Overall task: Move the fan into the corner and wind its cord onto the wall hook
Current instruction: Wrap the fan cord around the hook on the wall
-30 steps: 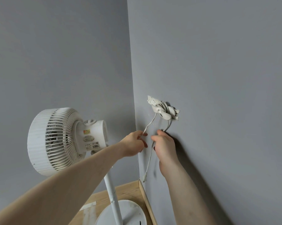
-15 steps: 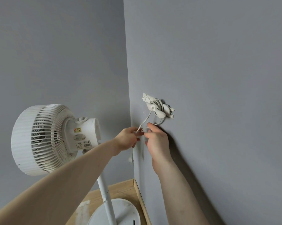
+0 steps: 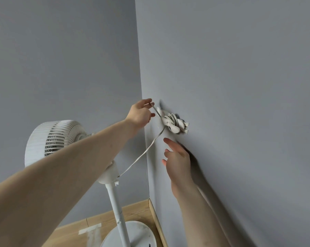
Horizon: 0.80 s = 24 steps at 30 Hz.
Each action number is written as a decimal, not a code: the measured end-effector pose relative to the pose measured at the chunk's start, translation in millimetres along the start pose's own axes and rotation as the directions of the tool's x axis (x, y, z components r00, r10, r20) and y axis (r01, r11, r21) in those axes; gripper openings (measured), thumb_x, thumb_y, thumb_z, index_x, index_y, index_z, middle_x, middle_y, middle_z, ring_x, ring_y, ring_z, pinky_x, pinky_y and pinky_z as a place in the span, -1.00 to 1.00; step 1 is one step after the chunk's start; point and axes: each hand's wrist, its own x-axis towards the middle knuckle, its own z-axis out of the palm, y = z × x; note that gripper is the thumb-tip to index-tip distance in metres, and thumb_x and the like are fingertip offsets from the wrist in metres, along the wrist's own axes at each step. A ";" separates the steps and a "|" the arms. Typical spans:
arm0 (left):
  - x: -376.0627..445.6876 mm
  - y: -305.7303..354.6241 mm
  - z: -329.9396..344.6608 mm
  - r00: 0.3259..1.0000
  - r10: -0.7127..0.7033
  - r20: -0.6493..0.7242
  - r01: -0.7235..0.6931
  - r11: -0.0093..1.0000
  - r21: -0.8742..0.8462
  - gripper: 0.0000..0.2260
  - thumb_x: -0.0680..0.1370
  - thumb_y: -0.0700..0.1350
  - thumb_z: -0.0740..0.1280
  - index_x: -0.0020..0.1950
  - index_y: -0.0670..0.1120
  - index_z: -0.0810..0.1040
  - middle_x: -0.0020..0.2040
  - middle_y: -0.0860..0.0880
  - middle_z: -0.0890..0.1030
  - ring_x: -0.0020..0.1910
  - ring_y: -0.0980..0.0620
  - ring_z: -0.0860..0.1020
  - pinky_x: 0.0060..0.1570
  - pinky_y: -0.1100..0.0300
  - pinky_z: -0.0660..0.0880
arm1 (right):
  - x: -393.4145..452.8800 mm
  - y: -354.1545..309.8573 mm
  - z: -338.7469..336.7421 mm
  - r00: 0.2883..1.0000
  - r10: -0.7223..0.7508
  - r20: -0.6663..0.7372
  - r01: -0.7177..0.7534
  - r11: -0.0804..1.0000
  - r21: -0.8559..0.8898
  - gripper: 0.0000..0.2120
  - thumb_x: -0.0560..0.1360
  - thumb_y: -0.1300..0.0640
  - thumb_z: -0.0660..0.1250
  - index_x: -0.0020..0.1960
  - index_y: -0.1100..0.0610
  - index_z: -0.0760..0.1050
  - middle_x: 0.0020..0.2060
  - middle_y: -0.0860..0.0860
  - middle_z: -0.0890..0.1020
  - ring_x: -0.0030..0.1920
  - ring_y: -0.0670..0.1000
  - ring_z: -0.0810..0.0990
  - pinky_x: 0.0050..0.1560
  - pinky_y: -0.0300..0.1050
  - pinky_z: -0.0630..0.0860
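Left hand (image 3: 139, 114) pinches flat white cord (image 3: 141, 155) beside hook (image 3: 173, 122).

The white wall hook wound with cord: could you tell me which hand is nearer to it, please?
Left. The left hand pinches the white cord just beside the white wall hook; the right hand hovers open below it, apart.

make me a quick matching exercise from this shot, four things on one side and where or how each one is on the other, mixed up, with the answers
Things
1. left hand
2. right hand
3. fan
4. wall hook

States
A. stands in the corner on a round base
B. wrapped in coils of white cord
C. pinches the cord above the hook
D. fingers open below the hook, holding nothing

Pairs: 1-C, 2-D, 3-A, 4-B
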 end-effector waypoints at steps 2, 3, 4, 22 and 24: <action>-2.2 6.9 -0.5 0.996 0.090 -0.004 -0.088 0.987 0.133 -0.38 0.51 -0.38 0.06 0.54 0.00 0.37 0.40 0.13 0.53 0.01 0.06 0.66 -0.17 0.25 0.46 | -4.5 -1.4 -0.5 1.000 -0.021 0.001 0.021 1.000 -0.002 -0.51 0.56 0.41 0.11 0.06 -0.10 0.62 0.26 0.26 0.50 0.22 0.22 0.47 0.35 0.23 0.45; -4.2 10.3 -0.1 0.989 0.145 -0.016 -0.137 0.963 0.230 -0.38 0.51 -0.35 0.09 0.54 0.04 0.36 0.40 0.17 0.52 0.05 0.06 0.65 -0.15 0.26 0.47 | -6.5 -2.1 -0.7 1.000 -0.018 -0.007 0.018 1.000 -0.002 -0.50 0.56 0.41 0.10 0.04 -0.12 0.62 0.30 0.30 0.47 0.25 0.28 0.45 0.35 0.27 0.44; -6.3 15.3 -0.2 0.976 0.212 -0.038 -0.188 0.925 0.331 -0.40 0.51 -0.32 0.14 0.52 0.07 0.38 0.39 0.20 0.53 0.05 0.08 0.64 -0.10 0.27 0.46 | -8.8 -3.4 -1.0 1.000 -0.008 -0.012 0.008 1.000 0.007 -0.50 0.55 0.41 0.09 0.04 -0.11 0.63 0.32 0.34 0.42 0.29 0.33 0.42 0.34 0.32 0.42; -75.5 103.7 -4.8 0.968 0.237 -0.079 -0.149 0.801 0.580 -0.79 0.44 0.03 0.48 -0.31 -0.05 0.62 -0.43 0.07 0.56 -0.34 0.01 0.57 -0.33 0.23 0.50 | -58.3 -19.3 -21.3 0.994 -0.079 -0.080 0.092 0.980 0.177 -0.68 0.54 0.29 0.27 0.08 -0.05 0.67 0.21 -0.11 0.64 0.18 -0.03 0.65 0.30 0.08 0.56; -86.0 104.7 -1.7 0.985 0.174 -0.008 -0.145 0.844 0.517 -0.75 0.47 0.06 0.49 -0.26 -0.10 0.65 -0.53 0.11 0.46 -0.47 0.09 0.45 -0.47 0.34 0.35 | -62.3 -23.4 -21.6 0.990 -0.101 -0.102 0.124 0.962 0.244 -0.72 0.58 0.31 0.27 0.09 0.02 0.67 0.14 -0.06 0.69 0.16 0.01 0.68 0.28 0.07 0.56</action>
